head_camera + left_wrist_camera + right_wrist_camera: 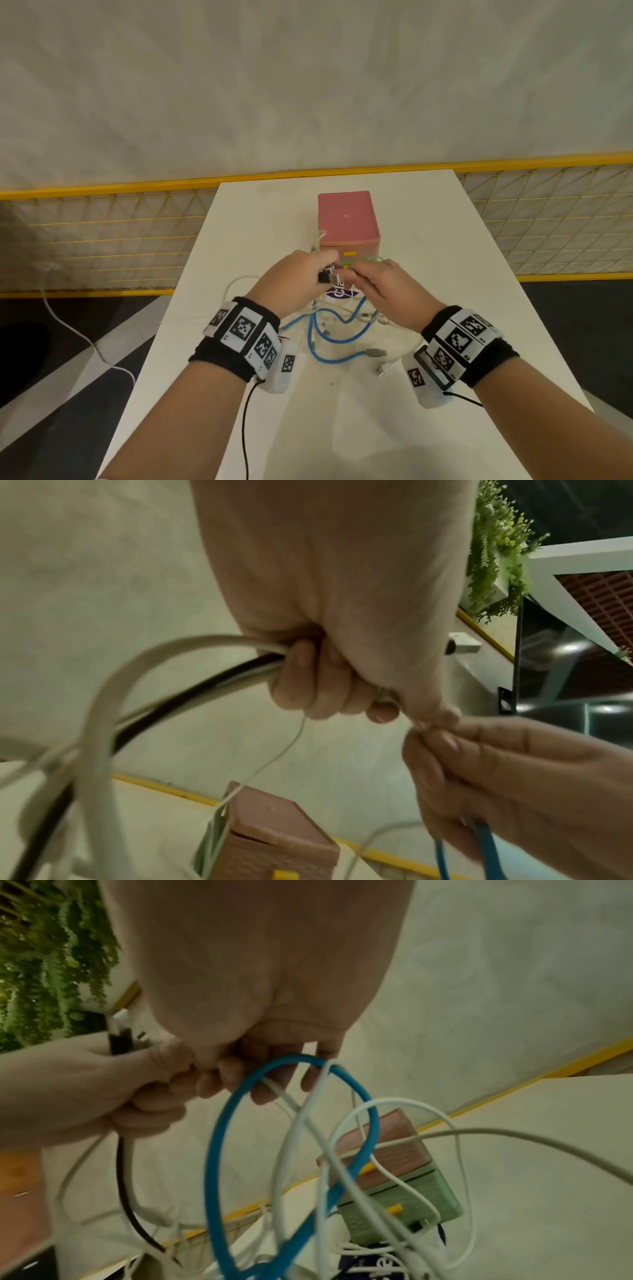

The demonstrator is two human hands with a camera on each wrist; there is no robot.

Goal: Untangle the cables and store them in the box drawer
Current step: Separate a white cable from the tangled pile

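Centrally, white table (428, 308) carries pink box (346, 219), its green drawer (411, 1194) with yellow knob facing the person. Yellow mesh fence (102, 233) runs behind the table. Tangled cables (342, 329) lie just before the box; blue cable (329, 356) loops through the white ones. Left hand (294, 281) clenches white and black cable ends; right hand (387, 287) pinches a thin white strand, blue loop hanging over its fingers (260, 1093). Both hands hide the drawer front in the head view.
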